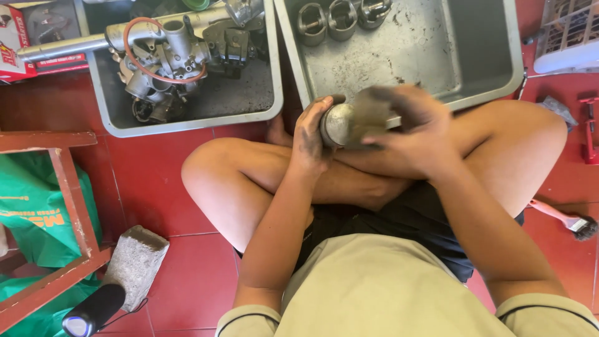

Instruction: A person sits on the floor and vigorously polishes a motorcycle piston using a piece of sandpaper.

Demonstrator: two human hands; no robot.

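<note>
The left hand (312, 134) wraps its grimy fingers around a metal piston (337, 125), holding it above the crossed legs, just in front of the right-hand grey tray (486, 56). The right hand (415, 128) presses a dirty piece of abrasive cloth (371, 115) against the piston, fingers closed over it and blurred. Three more pistons (342, 17) stand in that tray; the left tray (187, 122) holds a carburettor (165, 59)

Left hand (314, 134) gripping a metal piston (338, 125), right hand (417, 128) rubbing it with a dirty cloth (371, 112) (blurred), grey tray (430, 43) beyond holding three more pistons (342, 17)
</note>
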